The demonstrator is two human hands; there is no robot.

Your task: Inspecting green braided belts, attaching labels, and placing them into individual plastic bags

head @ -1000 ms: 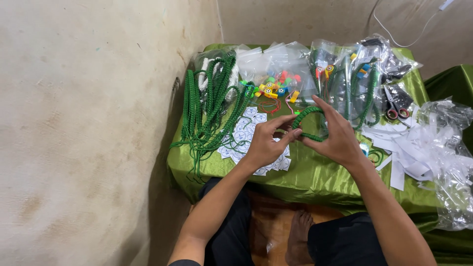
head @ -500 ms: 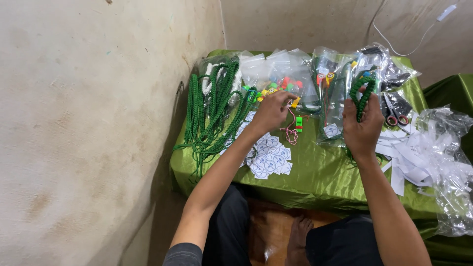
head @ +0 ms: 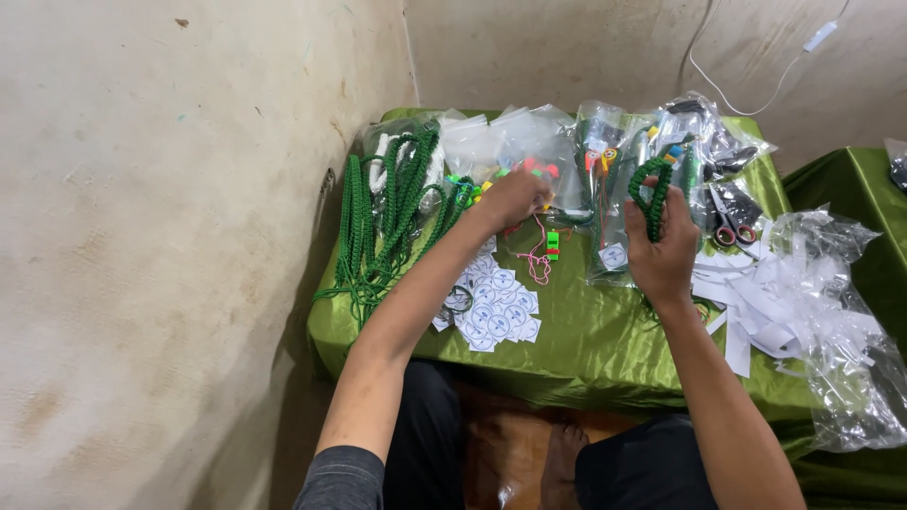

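Right hand (head: 661, 247) grips a braided green cord (head: 652, 196), held upright over the green table (head: 605, 345). Left hand (head: 513, 198) is closed w/ fingertips hidden in the pile of small coloured pieces (head: 491, 179); can't tell what it pinches. Bag contents behind are blurred by plastic. A pink string w/ green whistle (head: 546, 253) lies just below the left hand.

Left hand (head: 510, 198) at 12 o'clock of green cloth table (head: 586, 331), fingers closed on small coloured pieces from clear bag (head: 501, 142). Pink string with green whistle (head: 551, 244) hangs just below that hand. Right hand (head: 661, 246) at 1 o'clock, gripping green braided cord (head: 652, 194) upright. Bundle of green cords (head: 387, 217) at 10 o'clock. Round white stickers (head: 496, 312) near centre, under left forearm. Scissors (head: 727, 222) and white paper strips (head: 765, 302) at 3 o'clock.
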